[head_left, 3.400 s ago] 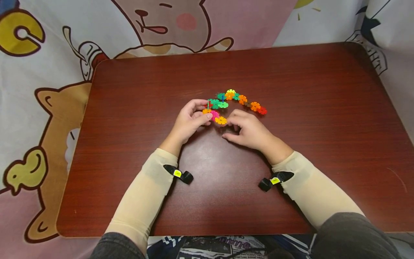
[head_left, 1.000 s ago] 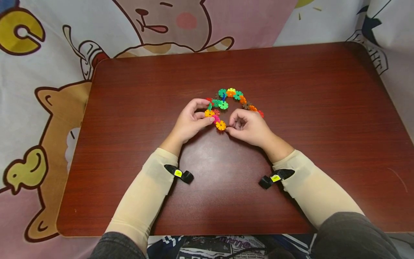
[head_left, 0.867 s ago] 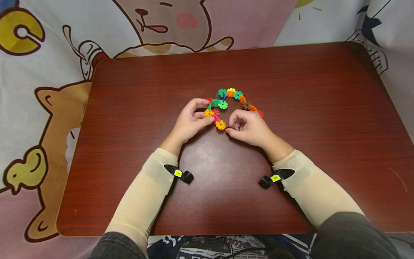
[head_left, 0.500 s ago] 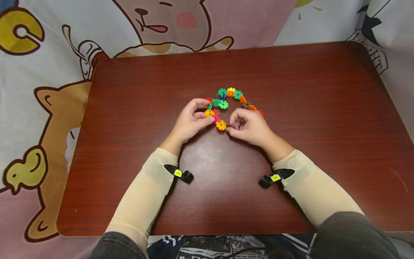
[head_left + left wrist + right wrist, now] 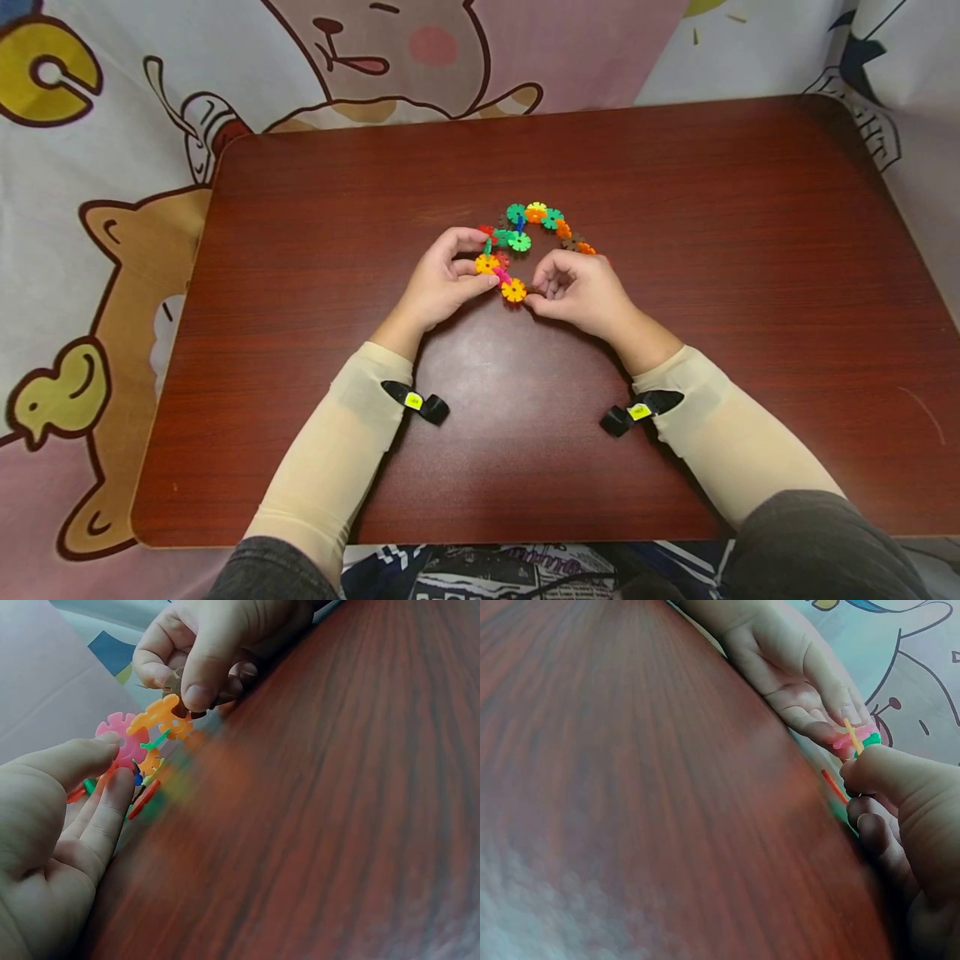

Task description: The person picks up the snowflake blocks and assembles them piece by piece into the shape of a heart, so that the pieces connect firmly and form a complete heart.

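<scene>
A chain of linked, notched plastic discs in several colours curves over the table. My left hand (image 5: 447, 279) pinches the pink disc (image 5: 122, 740) between thumb and fingers at the chain's near left part. Joined to the pink one is an orange disc (image 5: 513, 290), which lies between both hands. My right hand (image 5: 581, 290) pinches a brown disc (image 5: 174, 684) against that orange disc's right side, with thumb and index finger. Behind the hands the chain runs through green discs (image 5: 519, 242), a yellow one and orange ones; its far right end is mostly hidden by the right hand.
The red-brown wooden table (image 5: 337, 192) has rounded corners. A cloth printed with cartoon animals (image 5: 435, 50) hangs behind it and on the left. Black wrist cameras are strapped over both pale sleeves (image 5: 330, 450). Printed fabric (image 5: 495, 575) shows below the table's front edge.
Since the earliest frame, the near orange disc has moved slightly down and turned to face upward, and my right thumb and index finger have closed on the brown disc. Lately there is hardly any movement.
</scene>
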Tool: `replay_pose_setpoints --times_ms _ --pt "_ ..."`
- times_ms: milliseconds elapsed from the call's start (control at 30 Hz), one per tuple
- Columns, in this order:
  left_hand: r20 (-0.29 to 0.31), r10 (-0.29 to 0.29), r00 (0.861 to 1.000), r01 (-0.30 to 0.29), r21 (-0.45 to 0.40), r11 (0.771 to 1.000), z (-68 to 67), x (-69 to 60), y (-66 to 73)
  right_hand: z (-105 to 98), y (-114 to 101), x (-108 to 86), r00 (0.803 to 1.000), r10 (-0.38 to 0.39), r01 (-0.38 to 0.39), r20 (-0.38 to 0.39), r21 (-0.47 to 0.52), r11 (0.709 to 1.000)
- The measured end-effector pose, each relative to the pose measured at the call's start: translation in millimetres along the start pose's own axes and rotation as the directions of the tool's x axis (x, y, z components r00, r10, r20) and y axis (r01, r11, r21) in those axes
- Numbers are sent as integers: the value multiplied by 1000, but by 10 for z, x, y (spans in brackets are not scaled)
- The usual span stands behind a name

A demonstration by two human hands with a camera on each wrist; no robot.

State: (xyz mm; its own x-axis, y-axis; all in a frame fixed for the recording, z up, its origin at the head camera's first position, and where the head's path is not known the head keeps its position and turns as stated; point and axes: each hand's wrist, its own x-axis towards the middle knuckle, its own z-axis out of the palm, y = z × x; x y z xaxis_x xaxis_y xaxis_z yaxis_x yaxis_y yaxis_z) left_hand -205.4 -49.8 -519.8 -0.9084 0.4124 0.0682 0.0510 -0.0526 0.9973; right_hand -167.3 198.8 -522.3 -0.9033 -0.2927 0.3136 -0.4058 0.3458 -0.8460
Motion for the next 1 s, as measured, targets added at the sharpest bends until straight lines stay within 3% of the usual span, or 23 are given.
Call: replay_pose_setpoints --times_ms 800,1000 --pt "-11 19 1000 -19 -9 1000 8 2 -28 15 29 -9 997 -35 33 71 37 999" --pt "-22 23 999 -23 -6 1000 9 3 -20 7 18 -8 998 -35 33 54 32 999"
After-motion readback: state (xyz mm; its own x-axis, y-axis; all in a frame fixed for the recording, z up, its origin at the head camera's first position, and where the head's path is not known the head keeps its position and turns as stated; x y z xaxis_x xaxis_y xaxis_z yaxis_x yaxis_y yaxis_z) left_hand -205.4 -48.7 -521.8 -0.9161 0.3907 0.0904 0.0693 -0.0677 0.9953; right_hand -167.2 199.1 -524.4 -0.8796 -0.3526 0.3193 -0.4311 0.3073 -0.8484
